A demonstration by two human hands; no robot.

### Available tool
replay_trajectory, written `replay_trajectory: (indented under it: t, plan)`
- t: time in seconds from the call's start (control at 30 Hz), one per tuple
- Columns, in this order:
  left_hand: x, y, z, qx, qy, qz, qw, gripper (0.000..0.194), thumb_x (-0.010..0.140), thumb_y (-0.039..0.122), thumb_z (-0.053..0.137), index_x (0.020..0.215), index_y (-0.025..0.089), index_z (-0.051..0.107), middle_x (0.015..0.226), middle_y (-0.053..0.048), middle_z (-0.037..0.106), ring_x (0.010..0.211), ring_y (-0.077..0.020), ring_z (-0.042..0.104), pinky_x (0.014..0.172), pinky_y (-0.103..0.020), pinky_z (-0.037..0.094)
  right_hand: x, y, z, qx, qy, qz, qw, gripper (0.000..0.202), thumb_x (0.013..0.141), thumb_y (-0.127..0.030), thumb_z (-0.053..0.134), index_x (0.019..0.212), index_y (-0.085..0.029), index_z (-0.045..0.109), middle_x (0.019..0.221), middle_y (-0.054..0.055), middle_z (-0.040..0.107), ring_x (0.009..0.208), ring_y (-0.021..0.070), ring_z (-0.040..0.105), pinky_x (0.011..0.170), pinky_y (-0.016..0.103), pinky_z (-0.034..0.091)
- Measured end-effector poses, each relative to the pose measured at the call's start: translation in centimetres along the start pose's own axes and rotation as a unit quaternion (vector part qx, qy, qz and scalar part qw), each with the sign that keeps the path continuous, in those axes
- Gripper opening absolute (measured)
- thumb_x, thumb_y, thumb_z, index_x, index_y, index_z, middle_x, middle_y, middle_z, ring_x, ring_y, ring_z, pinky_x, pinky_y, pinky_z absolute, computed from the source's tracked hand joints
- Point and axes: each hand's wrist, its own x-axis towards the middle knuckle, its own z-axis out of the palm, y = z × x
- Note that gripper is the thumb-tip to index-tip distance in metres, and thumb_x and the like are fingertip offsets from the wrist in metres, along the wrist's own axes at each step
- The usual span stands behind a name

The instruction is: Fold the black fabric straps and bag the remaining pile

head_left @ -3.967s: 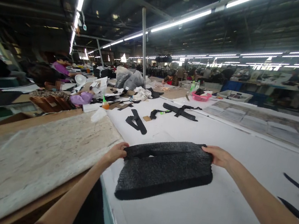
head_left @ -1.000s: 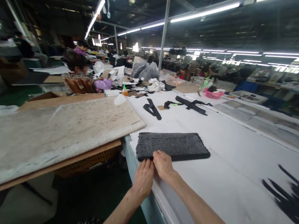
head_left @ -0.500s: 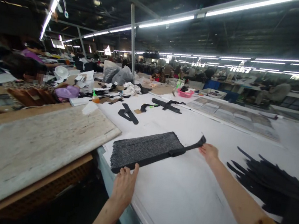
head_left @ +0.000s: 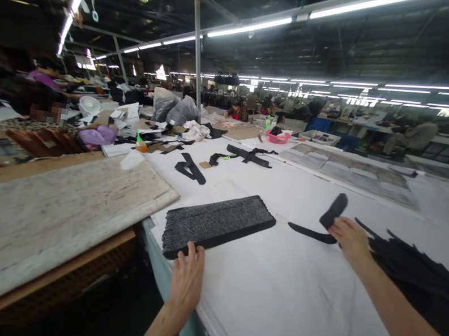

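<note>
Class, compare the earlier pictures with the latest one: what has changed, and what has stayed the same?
The grey stack, first held up in both hands, now lies on the table. The left hand touches its near edge; the right hand let go of it, took hold of a black strip and drew it rightward, off the stack. The crossed strips and pink basket stayed put.

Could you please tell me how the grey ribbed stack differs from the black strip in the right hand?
The grey ribbed stack is broad and flecked; the black strip is narrow and plain. The stack lies on the white tabletop, while the strip is pinched in the right hand. Both show black, the stack along its near edge.
</note>
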Motion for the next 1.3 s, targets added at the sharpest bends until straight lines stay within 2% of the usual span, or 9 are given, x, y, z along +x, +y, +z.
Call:
replay_trajectory:
  t: [0.1,0.2,0.37,0.43,0.6,0.83,0.97,1.17,1.3]
  plan:
    - [-0.6,-0.1,-0.4,-0.085,0.048,0.003,0.995,0.047,0.074,-0.006,0.032,0.105,0.012,0.063,0.124,-0.019,0.055,0.113,-0.0321,0.052,0.094,-0.051,0.043,-5.8,1.7,3.5,-0.041,-0.118,0.001,0.992,0.029,0.063,-0.041,0.067,0.075,-0.016,0.058,0.062,0.0,0.058,0.06,0.0148,0.057,0.064,0.031,0.05]
    - [-1.2,0.2,-1.3,-0.281,0.027,-0.019,0.959,0.035,0.08,0.004,0.037,0.098,0.017,0.064,0.106,-0.013,0.066,0.103,-0.0269,0.058,0.091,-0.045,0.046,-12.3,2.6,6.8,-0.171,-0.236,-0.106,0.951,0.022,0.079,-0.039,0.052,0.076,-0.017,0.059,0.067,0.0,0.058,0.064,0.0149,0.054,0.064,0.028,0.046]
    - [-1.4,0.2,-2.9,-0.626,-0.192,-0.216,0.725,0.035,0.087,0.042,0.038,0.087,0.014,0.059,0.07,-0.006,0.066,0.058,-0.0175,0.063,0.053,-0.029,0.053,-20.4,3.8,10.3,-0.351,-0.349,-0.354,0.794,0.023,0.09,-0.015,0.038,0.081,-0.018,0.059,0.081,0.003,0.06,0.076,0.0153,0.054,0.069,0.027,0.041]
    - [-1.4,-0.5,-3.1,-0.653,-0.204,-0.267,0.679,0.035,0.085,0.044,0.04,0.085,0.014,0.058,0.07,-0.005,0.064,0.055,-0.0159,0.062,0.051,-0.028,0.052,-22.2,4.3,11.0,-0.412,-0.37,-0.431,0.713,0.023,0.089,-0.011,0.04,0.079,-0.018,0.06,0.081,0.004,0.06,0.076,0.0165,0.053,0.068,0.028,0.04]
    - [-2.0,-1.8,-3.0,-0.587,-0.218,-0.261,0.734,0.013,0.073,0.02,0.055,0.085,0.016,0.058,0.062,0.002,0.058,0.052,-0.0125,0.057,0.047,-0.022,0.048,-24.2,4.8,11.3,-0.453,-0.405,-0.505,0.613,0.019,0.087,-0.008,0.045,0.08,-0.017,0.06,0.08,0.005,0.059,0.075,0.0188,0.052,0.064,0.03,0.039]
    - [-2.8,-1.3,-2.9,-0.374,-0.17,-0.167,0.896,0.042,0.063,0.001,0.047,0.098,0.019,0.061,0.075,-0.001,0.066,0.074,-0.0172,0.06,0.07,-0.027,0.045,-23.7,3.3,10.7,-0.426,-0.415,-0.448,0.667,0.023,0.087,-0.006,0.043,0.09,-0.018,0.062,0.093,0.006,0.061,0.085,0.0183,0.052,0.076,0.029,0.042]
    - [-2.9,-0.6,-2.8,-0.379,-0.15,-0.147,0.901,0.038,0.068,0.002,0.047,0.099,0.018,0.063,0.081,-0.003,0.067,0.079,-0.0176,0.061,0.076,-0.029,0.046,-23.1,2.4,12.4,-0.409,-0.441,-0.397,0.694,0.02,0.087,-0.01,0.047,0.099,-0.019,0.061,0.1,0.004,0.061,0.092,0.0179,0.053,0.082,0.029,0.04]
    - [-3.5,-0.9,-2.0,-0.425,-0.104,-0.159,0.885,0.029,0.072,0.006,0.053,0.095,0.017,0.065,0.083,-0.004,0.067,0.08,-0.017,0.061,0.08,-0.031,0.047,-23.2,2.5,14.6,-0.451,-0.517,-0.355,0.635,0.017,0.086,-0.011,0.05,0.092,-0.021,0.064,0.091,0.001,0.06,0.087,0.0164,0.053,0.078,0.028,0.038]
    - [-4.2,-1.8,-1.4,-0.423,-0.09,-0.157,0.888,0.023,0.072,0.006,0.054,0.089,0.016,0.067,0.082,-0.004,0.067,0.08,-0.0177,0.061,0.078,-0.031,0.047,-23.5,2.9,14.7,-0.46,-0.503,-0.362,0.636,0.014,0.086,-0.012,0.051,0.087,-0.02,0.063,0.089,0.002,0.059,0.087,0.0167,0.052,0.077,0.028,0.038]
